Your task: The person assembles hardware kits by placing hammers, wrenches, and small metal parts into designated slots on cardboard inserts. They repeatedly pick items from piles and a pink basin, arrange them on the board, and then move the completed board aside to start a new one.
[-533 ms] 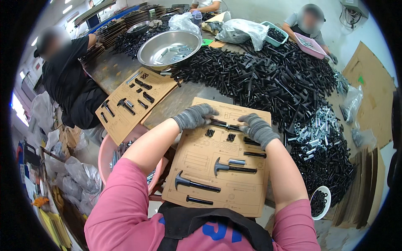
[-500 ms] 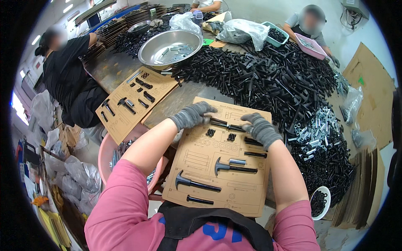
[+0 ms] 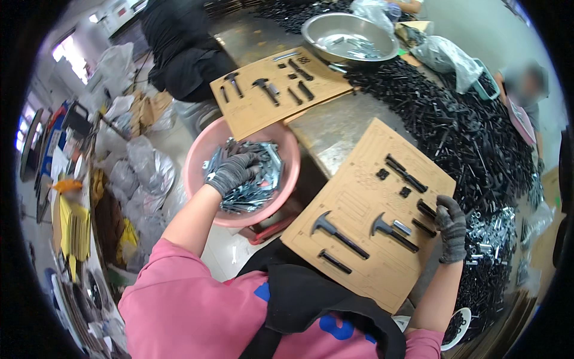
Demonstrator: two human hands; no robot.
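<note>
My left hand [image 3: 232, 173], in a grey glove, reaches into a pink tub [image 3: 194, 155], its fingers apart over loose silvery metal parts [image 3: 272, 173]. At the right edge of a printed cardboard sheet [image 3: 317, 239], my gloved right hand [image 3: 451, 230] is closed with curled fingers. What those fingers hold, if anything, is hidden. Lying on the sheet are two black T-shaped handles [image 3: 339, 235], a silver sleeve [image 3: 402, 227], a short black bolt [image 3: 335, 261], a pair of long black rods [image 3: 406, 173] and small black clusters [image 3: 382, 174]. More black rods [image 3: 426, 209] lie beside my right hand.
A second cardboard sheet [image 3: 245, 116] with similar parts overhangs the tub. Black parts [image 3: 454, 125] are heaped across the table behind a steel basin [image 3: 308, 36]. Silver nuts [image 3: 490, 236] and a white bowl of black rings [image 3: 459, 329] are at right. Other people work around the table.
My left hand has left the top of the sheet and gone down-left into the tub. My right hand has slid to the sheet's right edge. The view has swung left.
</note>
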